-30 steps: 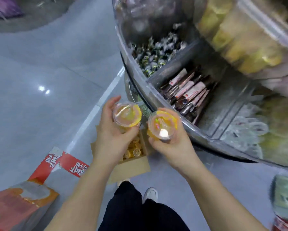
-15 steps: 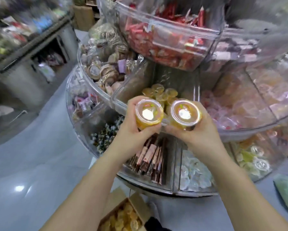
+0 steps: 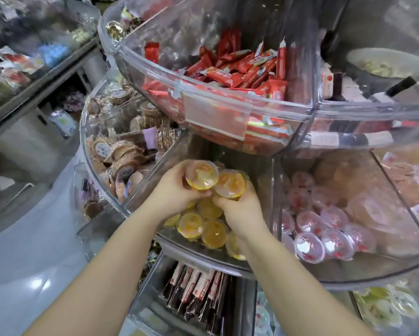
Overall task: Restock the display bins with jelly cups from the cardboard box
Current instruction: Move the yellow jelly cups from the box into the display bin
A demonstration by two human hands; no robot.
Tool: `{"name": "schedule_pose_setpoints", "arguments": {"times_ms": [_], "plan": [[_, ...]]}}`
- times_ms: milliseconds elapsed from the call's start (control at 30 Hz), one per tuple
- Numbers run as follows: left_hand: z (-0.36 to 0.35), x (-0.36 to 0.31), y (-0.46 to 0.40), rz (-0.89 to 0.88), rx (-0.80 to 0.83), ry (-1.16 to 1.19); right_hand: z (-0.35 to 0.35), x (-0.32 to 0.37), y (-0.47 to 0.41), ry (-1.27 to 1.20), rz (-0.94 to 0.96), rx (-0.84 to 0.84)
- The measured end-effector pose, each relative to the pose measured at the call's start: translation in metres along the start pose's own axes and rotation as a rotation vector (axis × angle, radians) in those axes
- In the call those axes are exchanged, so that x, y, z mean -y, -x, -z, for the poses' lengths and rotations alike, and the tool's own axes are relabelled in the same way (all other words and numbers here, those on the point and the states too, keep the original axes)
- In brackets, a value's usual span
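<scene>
My left hand [image 3: 173, 190] grips a yellow jelly cup [image 3: 201, 175], its clear lid facing me. Beside it my right hand [image 3: 242, 209] grips a second orange-yellow jelly cup [image 3: 230, 183]. The two cups touch each other. Both hands are inside the middle tier's clear display bin [image 3: 203, 257], just above a pile of several yellow jelly cups [image 3: 203, 226] lying in it. The cardboard box is out of view.
To the right, a neighbouring compartment holds red-lidded jelly cups [image 3: 324, 229]. The tier above holds red snack packs [image 3: 240, 69] and overhangs the bin. Brown round cakes [image 3: 121, 151] fill the left compartment. Dark stick packs [image 3: 198, 294] lie in the tier below.
Both hands rose from the box on the floor up to the middle tier and moved forward into the yellow-cup bin, each still holding its cup. The view tilted upward.
</scene>
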State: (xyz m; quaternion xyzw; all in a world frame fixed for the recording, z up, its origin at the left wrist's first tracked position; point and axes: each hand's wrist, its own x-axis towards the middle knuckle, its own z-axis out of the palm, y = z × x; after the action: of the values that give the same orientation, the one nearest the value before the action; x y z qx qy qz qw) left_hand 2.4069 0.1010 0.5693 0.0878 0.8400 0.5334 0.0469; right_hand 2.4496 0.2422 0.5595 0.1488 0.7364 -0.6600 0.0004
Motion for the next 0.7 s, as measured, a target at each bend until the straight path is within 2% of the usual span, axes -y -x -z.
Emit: {"name": "schedule_pose_setpoints", "arguments": {"times_ms": [100,200,267,367,500,633,700], "plan": [[-0.006,0.014,-0.018,0.063,0.013,-0.031,-0.002,-0.009,-0.012,0.011,-0.081,-0.077],[-0.013,0.028,-0.032,0.123,0.012,-0.096,-0.001,-0.021,-0.025,-0.027,-0.296,-0.123],[-0.016,0.032,-0.042,0.163,0.007,-0.136,-0.004,-0.025,-0.034,-0.061,-0.362,-0.177],[-0.019,0.03,-0.057,0.148,0.018,-0.124,-0.014,-0.021,-0.047,-0.105,-0.303,-0.283],[-0.025,0.024,-0.066,0.104,0.011,-0.099,-0.017,-0.014,-0.063,0.002,-0.204,-0.415],[-0.035,0.03,-0.072,0.175,0.007,-0.042,-0.018,-0.023,-0.067,0.076,-0.18,-0.421],[-0.04,0.033,-0.075,0.205,-0.019,-0.104,-0.019,-0.027,-0.067,0.083,-0.167,-0.425]]}}
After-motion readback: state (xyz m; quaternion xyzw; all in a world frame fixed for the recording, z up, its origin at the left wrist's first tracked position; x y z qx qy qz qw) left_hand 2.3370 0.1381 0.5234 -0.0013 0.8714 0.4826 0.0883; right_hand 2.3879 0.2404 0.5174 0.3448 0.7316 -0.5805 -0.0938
